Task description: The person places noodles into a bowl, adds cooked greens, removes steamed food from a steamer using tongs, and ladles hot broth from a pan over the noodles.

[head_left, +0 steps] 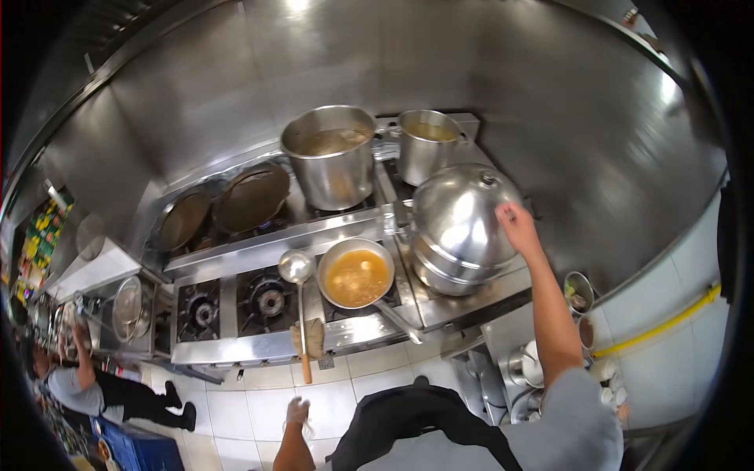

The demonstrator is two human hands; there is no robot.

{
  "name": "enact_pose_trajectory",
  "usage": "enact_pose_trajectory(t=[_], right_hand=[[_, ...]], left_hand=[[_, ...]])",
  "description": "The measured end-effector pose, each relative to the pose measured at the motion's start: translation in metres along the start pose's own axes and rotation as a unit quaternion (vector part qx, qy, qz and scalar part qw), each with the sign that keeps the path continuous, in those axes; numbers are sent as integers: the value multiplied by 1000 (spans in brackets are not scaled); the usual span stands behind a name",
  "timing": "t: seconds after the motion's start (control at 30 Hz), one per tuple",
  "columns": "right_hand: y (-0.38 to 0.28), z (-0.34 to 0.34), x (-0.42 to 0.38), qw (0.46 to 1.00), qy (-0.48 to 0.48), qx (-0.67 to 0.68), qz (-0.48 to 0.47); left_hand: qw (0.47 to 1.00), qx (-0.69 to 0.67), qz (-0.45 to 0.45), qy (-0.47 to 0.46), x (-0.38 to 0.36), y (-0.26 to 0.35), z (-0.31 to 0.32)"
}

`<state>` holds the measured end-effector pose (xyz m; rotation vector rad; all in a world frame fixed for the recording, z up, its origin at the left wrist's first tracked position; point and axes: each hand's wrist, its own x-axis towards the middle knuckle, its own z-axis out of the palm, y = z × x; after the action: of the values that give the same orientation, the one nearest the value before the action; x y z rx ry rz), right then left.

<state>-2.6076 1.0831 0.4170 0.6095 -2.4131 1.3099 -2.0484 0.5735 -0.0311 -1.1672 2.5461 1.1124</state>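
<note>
My right hand (516, 225) is over the right side of a big domed steel lid (455, 208), its fingers curled in; what they hold, if anything, I cannot tell. The lid sits on a wide steamer pot (449, 275), and its knob is just up and left of the hand. Low in front of the stove, my left hand (298, 411) hangs with fingers loosely apart. Nearest to it are a long-handled ladle (296, 268) and a folded brown cloth (309, 339) at the stove edge. Right of the ladle, a pan (355, 273) of orange-brown broth with pale pieces rests on a burner.
A large stockpot (328, 169) and a smaller pot (426, 149) stand at the back. Two dark pans (251, 198) lean on the back left. Bare burners (271, 301) are at front left. A person (86, 388) works far left. Containers (579, 292) line the right side.
</note>
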Motion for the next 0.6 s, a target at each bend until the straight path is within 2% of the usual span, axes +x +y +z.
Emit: enact_pose_trajectory(t=[0.03, 0.13, 0.17, 0.2, 0.23, 0.27, 0.3, 0.43, 0.57, 0.6], right_hand=[[12, -3, 27, 996, 19, -62, -63], [24, 3, 85, 975, 62, -206, -50], [27, 5, 97, 975, 61, -205, -50], [28, 8, 107, 971, 30, -239, -14], [29, 10, 114, 962, -1, -271, 22], [29, 12, 120, 963, -2, -270, 21], [27, 13, 126, 964, -20, -261, 42], [5, 14, 130, 956, -53, -275, 87], [16, 17, 146, 946, -72, -299, 99], [9, 17, 146, 941, -81, -311, 103]], left_hand=[[979, -148, -113, -82, -31, 13, -8], [915, -231, -289, -160, -79, -14, 10], [851, -338, -353, -190, -97, -22, 8], [818, -382, -358, -237, -107, -29, 20], [818, -383, -359, -236, -121, -35, 13], [953, -63, -92, -283, -130, -41, 10], [902, 270, 192, -276, -133, -47, 13], [913, 240, 145, -296, -153, -51, 36], [932, 228, 158, -233, -159, -45, 48], [959, -5, 123, -255, -158, -40, 52]])
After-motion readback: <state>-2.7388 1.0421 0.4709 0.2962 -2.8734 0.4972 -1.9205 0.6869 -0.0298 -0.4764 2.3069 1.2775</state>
